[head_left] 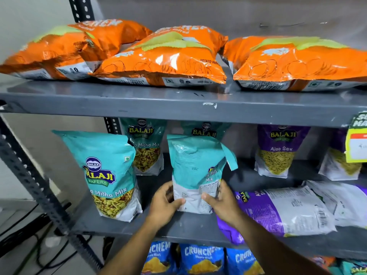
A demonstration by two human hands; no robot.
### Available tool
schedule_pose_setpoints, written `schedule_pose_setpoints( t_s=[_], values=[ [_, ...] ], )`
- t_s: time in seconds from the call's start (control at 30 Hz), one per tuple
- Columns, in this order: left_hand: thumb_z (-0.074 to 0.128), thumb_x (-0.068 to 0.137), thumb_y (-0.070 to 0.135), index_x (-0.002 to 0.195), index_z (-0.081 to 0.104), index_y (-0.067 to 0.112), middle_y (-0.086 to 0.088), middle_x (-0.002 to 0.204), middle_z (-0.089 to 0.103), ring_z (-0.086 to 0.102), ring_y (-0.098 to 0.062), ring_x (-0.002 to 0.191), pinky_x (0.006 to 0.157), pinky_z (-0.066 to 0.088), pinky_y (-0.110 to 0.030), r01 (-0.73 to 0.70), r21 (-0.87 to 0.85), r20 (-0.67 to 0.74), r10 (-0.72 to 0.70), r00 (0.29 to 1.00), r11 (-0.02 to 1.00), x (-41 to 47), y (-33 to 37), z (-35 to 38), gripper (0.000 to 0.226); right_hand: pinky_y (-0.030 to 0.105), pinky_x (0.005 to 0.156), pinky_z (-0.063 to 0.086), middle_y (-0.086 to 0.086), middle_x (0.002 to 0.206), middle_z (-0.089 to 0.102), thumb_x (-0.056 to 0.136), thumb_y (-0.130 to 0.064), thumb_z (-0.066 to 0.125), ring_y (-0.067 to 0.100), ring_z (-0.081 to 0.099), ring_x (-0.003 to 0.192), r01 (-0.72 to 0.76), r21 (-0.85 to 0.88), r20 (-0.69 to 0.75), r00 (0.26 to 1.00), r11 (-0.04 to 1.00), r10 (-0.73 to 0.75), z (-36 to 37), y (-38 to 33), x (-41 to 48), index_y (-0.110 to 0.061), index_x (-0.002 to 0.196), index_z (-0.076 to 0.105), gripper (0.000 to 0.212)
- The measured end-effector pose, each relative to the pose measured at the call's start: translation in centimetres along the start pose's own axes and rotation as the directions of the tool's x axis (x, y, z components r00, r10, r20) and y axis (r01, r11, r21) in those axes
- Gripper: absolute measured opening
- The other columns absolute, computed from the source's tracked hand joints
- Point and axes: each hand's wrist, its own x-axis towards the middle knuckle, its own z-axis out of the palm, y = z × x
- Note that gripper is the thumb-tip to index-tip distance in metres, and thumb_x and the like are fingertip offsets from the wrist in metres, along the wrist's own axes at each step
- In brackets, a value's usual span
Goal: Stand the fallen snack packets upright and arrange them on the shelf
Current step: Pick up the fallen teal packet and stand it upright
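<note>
A teal snack packet (193, 167) stands upright on the middle shelf (178, 227) with its back face toward me and its top corner folded over. My left hand (164, 203) grips its lower left edge and my right hand (224, 203) grips its lower right edge. Left of it another teal packet (107, 175) stands upright, facing front. Two more teal packets (146, 145) stand at the back. To the right, a purple packet (282, 211) lies flat on the shelf, with a second fallen packet (341, 201) beside it. Two purple packets (278, 149) stand behind them.
Three orange wafer bags (164, 56) lie flat on the top shelf (178, 104). Blue packets (200, 259) stand on the shelf below. A slotted grey upright (39, 187) runs down the left. A yellow price tag (357, 141) hangs at the right edge. Cables lie on the floor at lower left.
</note>
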Motion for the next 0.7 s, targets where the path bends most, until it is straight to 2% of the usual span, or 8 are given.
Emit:
schedule_pose_setpoints(
  t_s=[0.13, 0.2, 0.3, 0.37, 0.43, 0.57, 0.63, 0.7],
  values=[
    [0.08, 0.067, -0.004, 0.113, 0.057, 0.019, -0.009, 0.12, 0.068, 0.063, -0.03, 0.117, 0.102, 0.049, -0.048, 0.018, 0.005, 0.061, -0.018, 0.998, 1.0, 0.7, -0.2, -0.3, 0.056, 0.052, 0.1, 0.051, -0.001, 0.114, 0.071, 0.074, -0.018, 0.076, 0.018, 0.067, 0.11, -0.03, -0.008, 0.021, 0.999, 1.0, 0.03, -0.3, -0.1, -0.3, -0.039, 0.104, 0.056, 0.042],
    [0.089, 0.056, 0.011, 0.125, 0.051, 0.019, -0.003, 0.128, 0.064, 0.06, -0.022, 0.122, 0.104, 0.048, -0.042, 0.022, -0.006, 0.11, -0.021, 0.994, 1.0, 1.2, 0.6, -0.8, 0.08, 0.044, 0.101, 0.05, -0.004, 0.121, 0.066, 0.074, -0.014, 0.078, 0.018, 0.063, 0.115, -0.018, -0.04, -0.012, 1.0, 0.999, 0.018, -0.3, -1.0, -1.0, -0.037, 0.113, 0.052, 0.052],
    [0.095, 0.046, 0.022, 0.142, 0.036, 0.018, -0.002, 0.139, 0.057, 0.055, -0.017, 0.128, 0.105, 0.045, -0.04, 0.027, -0.132, 0.18, -0.003, 0.984, 0.991, 2.5, 3.0, -1.4, 0.112, 0.036, 0.096, 0.049, -0.005, 0.12, 0.053, 0.073, -0.018, 0.079, 0.015, 0.058, 0.109, -0.019, -0.189, -0.341, 0.939, 0.982, -0.047, 0.3, -2.0, -3.6, -0.023, 0.131, 0.044, 0.068],
    [0.093, 0.051, 0.024, 0.135, 0.047, 0.016, -0.004, 0.132, 0.065, 0.062, -0.022, 0.121, 0.099, 0.051, -0.04, 0.03, -0.172, 0.24, 0.012, 0.971, 0.985, 3.0, 5.0, -1.0, 0.096, 0.038, 0.095, 0.052, -0.006, 0.116, 0.053, 0.072, -0.021, 0.079, 0.014, 0.058, 0.106, -0.011, -0.306, -0.364, 0.926, 0.952, -0.106, 2.0, -2.1, -6.7, -0.023, 0.127, 0.046, 0.063],
    [0.088, 0.062, 0.022, 0.123, 0.06, 0.014, -0.007, 0.122, 0.071, 0.068, -0.026, 0.112, 0.092, 0.057, -0.038, 0.003, -0.134, 0.23, 0.028, 0.973, 0.991, 2.8, 6.7, -0.1, 0.067, 0.038, 0.109, 0.042, 0.002, 0.136, 0.046, 0.071, -0.028, 0.079, 0.02, 0.05, 0.126, -0.036, -0.371, -0.191, 0.981, 0.928, -0.038, 4.3, -1.8, -9.1, -0.018, 0.14, 0.039, 0.079],
    [0.079, 0.073, 0.032, 0.119, 0.061, 0.012, -0.009, 0.119, 0.07, 0.067, -0.023, 0.108, 0.096, 0.054, -0.042, -0.01, 0.132, -0.082, 0.021, 0.996, 0.991, 0.4, 8.3, 2.8, 0.054, 0.027, 0.121, 0.007, 0.013, 0.163, -0.001, 0.074, -0.041, 0.074, 0.025, 0.001, 0.152, -0.098, -0.476, -0.07, 0.995, 0.874, 0.073, 7.7, -2.5, -8.1, -0.003, 0.152, -0.001, 0.115],
    [0.073, 0.075, 0.041, 0.122, 0.055, 0.017, -0.003, 0.12, 0.064, 0.06, -0.019, 0.112, 0.094, 0.048, -0.03, -0.026, 0.387, -0.188, 0.106, 0.976, 0.922, -1.8, 8.6, 4.1, 0.056, 0.032, 0.124, 0.009, 0.014, 0.163, 0.004, 0.074, -0.038, 0.074, 0.026, 0.005, 0.152, -0.107, -0.44, -0.099, 0.993, 0.891, 0.07, 8.2, -2.9, -7.0, 0.002, 0.151, 0.002, 0.113],
    [0.067, 0.073, 0.046, 0.125, 0.048, 0.025, 0.003, 0.12, 0.061, 0.059, -0.015, 0.111, 0.091, 0.045, -0.026, -0.064, 0.456, -0.118, 0.132, 0.984, 0.888, -3.8, 8.9, 4.9, 0.06, 0.041, 0.12, 0.027, 0.016, 0.156, 0.031, 0.074, -0.03, 0.068, 0.029, 0.029, 0.146, -0.125, -0.329, -0.156, 0.985, 0.936, 0.077, 7.7, -3.0, -6.1, -0.001, 0.149, 0.024, 0.091]
  ],
)
